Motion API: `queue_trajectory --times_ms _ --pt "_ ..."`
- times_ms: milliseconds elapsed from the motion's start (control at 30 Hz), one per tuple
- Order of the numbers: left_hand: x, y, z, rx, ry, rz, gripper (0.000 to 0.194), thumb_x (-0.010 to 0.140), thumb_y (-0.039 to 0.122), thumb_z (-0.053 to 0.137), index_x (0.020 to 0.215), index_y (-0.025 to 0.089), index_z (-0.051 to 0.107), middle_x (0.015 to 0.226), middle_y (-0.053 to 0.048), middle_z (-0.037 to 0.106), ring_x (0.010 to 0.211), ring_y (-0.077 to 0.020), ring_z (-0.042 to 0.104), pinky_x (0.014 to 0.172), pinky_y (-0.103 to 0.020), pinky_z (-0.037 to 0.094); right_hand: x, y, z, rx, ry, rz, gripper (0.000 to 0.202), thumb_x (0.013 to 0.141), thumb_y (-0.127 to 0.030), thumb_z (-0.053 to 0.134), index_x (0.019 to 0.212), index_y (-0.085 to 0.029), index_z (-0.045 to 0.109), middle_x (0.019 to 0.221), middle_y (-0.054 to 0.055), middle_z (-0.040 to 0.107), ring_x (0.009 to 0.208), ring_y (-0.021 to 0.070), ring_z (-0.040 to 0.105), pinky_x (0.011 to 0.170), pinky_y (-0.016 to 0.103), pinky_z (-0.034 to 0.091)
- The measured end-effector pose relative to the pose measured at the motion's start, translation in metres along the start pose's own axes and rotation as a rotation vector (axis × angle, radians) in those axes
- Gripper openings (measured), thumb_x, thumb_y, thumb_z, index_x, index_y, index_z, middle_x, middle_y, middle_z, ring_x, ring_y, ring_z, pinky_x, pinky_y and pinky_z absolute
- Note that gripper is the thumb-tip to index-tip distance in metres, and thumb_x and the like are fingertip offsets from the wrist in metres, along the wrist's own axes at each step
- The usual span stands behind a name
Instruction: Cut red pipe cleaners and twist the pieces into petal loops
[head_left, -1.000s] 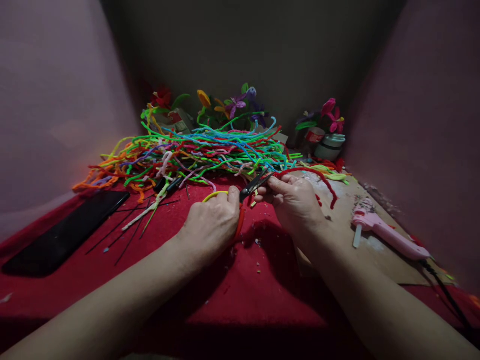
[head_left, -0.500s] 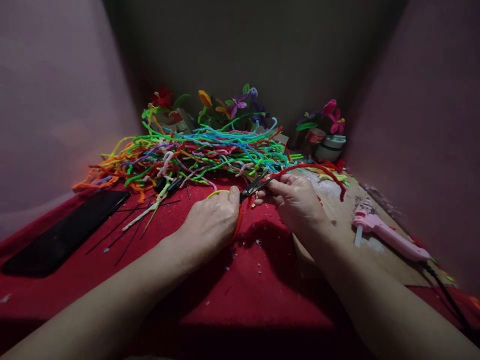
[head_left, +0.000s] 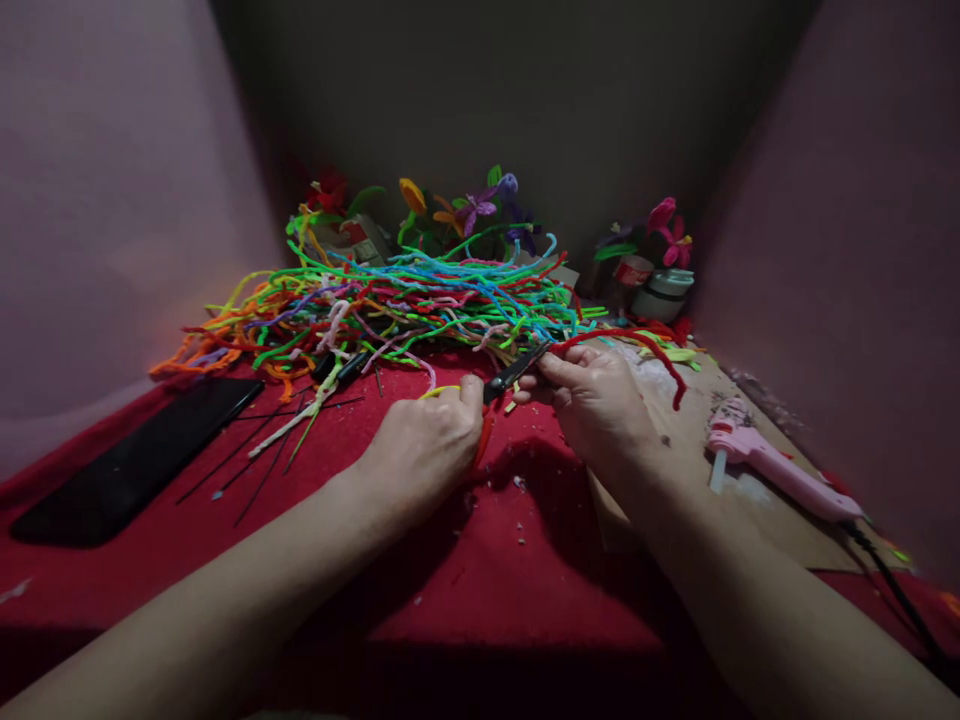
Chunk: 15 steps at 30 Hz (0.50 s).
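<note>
My left hand (head_left: 431, 435) is closed round the handles of a pair of scissors (head_left: 512, 372); a red and a yellow part of the handles show beside the fingers. The dark blades point up and right and look nearly closed at the end of a red pipe cleaner (head_left: 626, 336). Between the thumb and fingers of my right hand (head_left: 596, 400) that pipe cleaner is pinched, its long free part arching right and bending down at the tip. A small pale scrap (head_left: 511, 407) shows just below the blades.
A heap of coloured pipe cleaners (head_left: 420, 290) lies behind my hands. At left is a black phone-like slab (head_left: 139, 460). A pink glue gun (head_left: 780, 465) rests on a brown board (head_left: 795, 540) at right. Pipe-cleaner flowers (head_left: 476, 208) and a jar (head_left: 664, 293) stand at the back.
The scissor blades have closed at the red pipe cleaner's end, where they stood apart before. The red bit seen beyond the blades no longer shows. Both hands stay nearly in place.
</note>
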<state>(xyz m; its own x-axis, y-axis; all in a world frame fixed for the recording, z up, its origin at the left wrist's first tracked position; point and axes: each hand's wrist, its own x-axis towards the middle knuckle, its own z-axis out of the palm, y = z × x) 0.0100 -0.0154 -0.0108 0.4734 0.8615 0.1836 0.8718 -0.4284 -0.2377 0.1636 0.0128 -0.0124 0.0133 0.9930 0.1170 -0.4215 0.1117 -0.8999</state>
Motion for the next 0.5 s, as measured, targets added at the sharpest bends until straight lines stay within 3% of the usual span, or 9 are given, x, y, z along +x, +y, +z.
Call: queue_trajectory --times_ms 133,233,400,500 --pt "0.003 -0.005 0.003 -0.088 -0.019 -0.066 0.026 0.082 0.01 0.028 0.101 0.011 0.046 0.066 -0.009 0.059 0.061 -0.0253 0.063 0.049 -0.031 0.044 0.001 0.0 -0.001 -0.038 0.005 -0.007 0.013 0.067 -0.017 0.063 0.06 -0.014 0.053 0.051 -0.001 0.055 0.048 0.0106 0.055 0.051 0.026 0.051" --pt "0.009 -0.013 0.008 -0.266 0.075 -0.181 0.028 0.084 0.018 0.034 0.109 0.011 0.042 0.072 -0.009 0.061 0.064 -0.024 0.062 0.053 -0.031 0.044 0.002 0.002 -0.003 -0.046 -0.029 -0.004 0.013 0.067 -0.02 0.065 0.062 -0.014 0.054 0.054 0.0 0.057 0.049 0.0107 0.056 0.051 0.026 0.049" --pt "0.013 -0.016 -0.001 -1.104 0.192 -0.134 0.032 0.077 0.032 0.053 0.103 0.015 0.047 0.08 -0.003 0.059 0.069 -0.0145 0.058 0.062 -0.025 0.045 -0.003 0.004 0.0 -0.004 -0.117 0.02 0.012 0.062 -0.019 0.068 0.065 -0.014 0.057 0.061 0.001 0.059 0.053 0.0107 0.055 0.051 0.025 0.047" --pt "0.011 -0.013 -0.012 -1.406 0.182 -0.181 0.031 0.072 0.028 0.059 0.099 0.015 0.051 0.077 -0.001 0.058 0.064 -0.0109 0.054 0.059 -0.022 0.044 -0.008 0.004 0.004 -0.003 -0.183 0.053 0.011 0.062 -0.02 0.068 0.066 -0.014 0.059 0.062 0.0 0.06 0.052 0.0097 0.053 0.049 0.024 0.044"
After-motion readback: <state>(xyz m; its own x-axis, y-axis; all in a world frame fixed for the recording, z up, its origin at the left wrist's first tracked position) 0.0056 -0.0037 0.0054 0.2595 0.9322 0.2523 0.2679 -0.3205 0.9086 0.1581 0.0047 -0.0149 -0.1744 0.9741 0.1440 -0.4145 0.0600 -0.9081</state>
